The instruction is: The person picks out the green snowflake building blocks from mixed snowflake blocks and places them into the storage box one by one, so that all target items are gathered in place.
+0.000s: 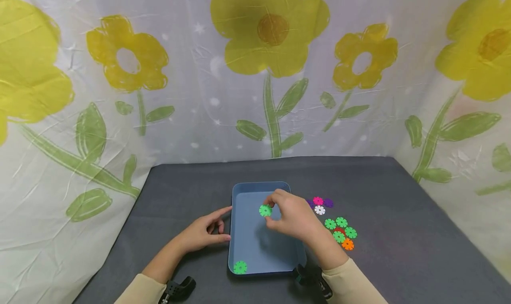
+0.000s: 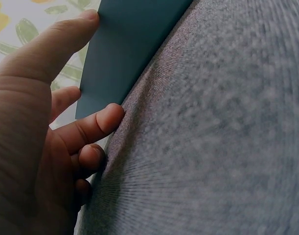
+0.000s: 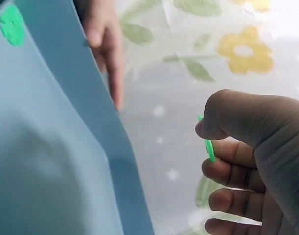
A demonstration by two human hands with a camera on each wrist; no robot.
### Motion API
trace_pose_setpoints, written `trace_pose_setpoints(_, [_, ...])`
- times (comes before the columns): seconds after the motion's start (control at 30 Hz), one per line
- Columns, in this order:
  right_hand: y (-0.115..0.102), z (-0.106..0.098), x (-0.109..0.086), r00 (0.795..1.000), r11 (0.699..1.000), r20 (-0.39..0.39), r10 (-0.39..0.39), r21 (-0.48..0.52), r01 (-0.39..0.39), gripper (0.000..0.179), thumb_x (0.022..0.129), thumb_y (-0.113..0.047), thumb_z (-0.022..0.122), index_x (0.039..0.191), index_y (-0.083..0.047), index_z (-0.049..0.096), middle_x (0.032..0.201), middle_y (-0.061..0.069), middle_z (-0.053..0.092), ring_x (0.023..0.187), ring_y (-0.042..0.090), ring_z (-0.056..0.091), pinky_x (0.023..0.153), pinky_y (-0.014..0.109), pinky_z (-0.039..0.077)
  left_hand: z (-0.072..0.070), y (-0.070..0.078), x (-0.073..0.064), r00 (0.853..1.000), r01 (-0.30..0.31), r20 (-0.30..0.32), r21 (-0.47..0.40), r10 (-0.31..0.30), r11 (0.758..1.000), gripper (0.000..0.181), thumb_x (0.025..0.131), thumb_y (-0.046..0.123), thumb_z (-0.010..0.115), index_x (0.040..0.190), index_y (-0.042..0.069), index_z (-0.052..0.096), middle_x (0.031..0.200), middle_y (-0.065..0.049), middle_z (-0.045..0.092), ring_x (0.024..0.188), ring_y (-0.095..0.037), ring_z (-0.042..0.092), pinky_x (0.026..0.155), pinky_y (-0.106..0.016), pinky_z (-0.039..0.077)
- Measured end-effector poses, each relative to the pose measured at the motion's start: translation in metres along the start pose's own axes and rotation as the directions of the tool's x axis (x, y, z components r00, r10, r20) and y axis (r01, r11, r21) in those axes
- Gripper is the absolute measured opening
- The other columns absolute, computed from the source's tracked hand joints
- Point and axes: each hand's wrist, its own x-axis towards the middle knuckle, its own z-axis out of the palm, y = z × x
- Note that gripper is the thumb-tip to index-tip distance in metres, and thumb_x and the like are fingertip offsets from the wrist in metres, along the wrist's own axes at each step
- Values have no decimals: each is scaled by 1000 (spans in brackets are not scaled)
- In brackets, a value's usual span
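A blue tray (image 1: 266, 268) lies on the dark table, with one green notched disc (image 1: 240, 267) in its near left corner. Above the tray, my right hand (image 1: 297, 217) pinches another green notched disc (image 1: 265, 210) between thumb and fingers; the right wrist view shows that disc (image 3: 208, 142) edge-on. My left hand (image 1: 203, 231) touches the tray's left side with the tips of thumb and index finger. In the left wrist view those fingertips meet the tray wall (image 2: 125, 54), while the other fingers are partly bent and hold nothing.
Right of the tray lie several more notched discs: green (image 1: 341, 222), orange (image 1: 347, 244), pink (image 1: 318, 200), white (image 1: 320, 210), purple (image 1: 328, 203), and a partly covered red one (image 1: 340, 230). A flower-printed curtain (image 1: 191, 118) surrounds the table (image 1: 399, 233).
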Motion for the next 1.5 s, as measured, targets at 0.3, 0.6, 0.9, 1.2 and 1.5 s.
trace_pose_setpoints(0.3, [-19, 22, 2, 989, 996, 125, -82, 37, 78, 28, 81, -26, 83, 106, -17, 73, 96, -8, 62, 81, 6, 55, 70, 26, 49, 1, -4, 0, 1000, 4, -1, 22, -4, 1000, 80, 92, 30, 81, 158, 14, 40, 91, -4, 62, 61, -11, 41, 58, -26, 37])
trace_pose_setpoints(0.6, [-26, 43, 3, 964, 991, 233, -132, 54, 123, 28, 84, -30, 85, 106, -18, 73, 96, -9, 61, 79, 2, 53, 67, 21, 46, 0, -3, 1, 1000, -18, -5, -14, 18, 1000, 79, 92, 27, 81, 158, 14, 40, 91, -2, 61, 61, -11, 40, 58, -27, 36])
trace_pose_setpoints(0.9, [-28, 64, 2, 921, 992, 370, -125, 59, 111, 25, 86, -32, 85, 106, -21, 74, 97, -15, 60, 85, -2, 56, 73, 19, 48, -1, -4, 1, 1000, -31, -2, 10, 31, 999, 79, 91, 31, 81, 158, 14, 41, 91, -3, 62, 61, -10, 40, 57, -26, 37])
trace_pose_setpoints(1.2, [-27, 75, -1, 892, 989, 428, -145, 78, 123, 24, 91, -26, 80, 114, -19, 76, 103, -13, 63, 87, -2, 57, 78, 20, 48, -1, -6, 1, 999, -44, -1, 26, 44, 999, 78, 92, 33, 80, 158, 14, 41, 90, 0, 62, 61, -7, 41, 57, -26, 38])
trace_pose_setpoints(1.5, [-22, 58, 3, 908, 978, 380, -176, 171, 118, 25, 96, -11, 72, 121, -12, 74, 109, -6, 67, 98, 5, 63, 86, 23, 50, -1, -5, 1, 999, -47, -5, 21, 47, 999, 78, 92, 33, 81, 157, 14, 42, 90, -1, 62, 61, -9, 41, 57, -26, 37])
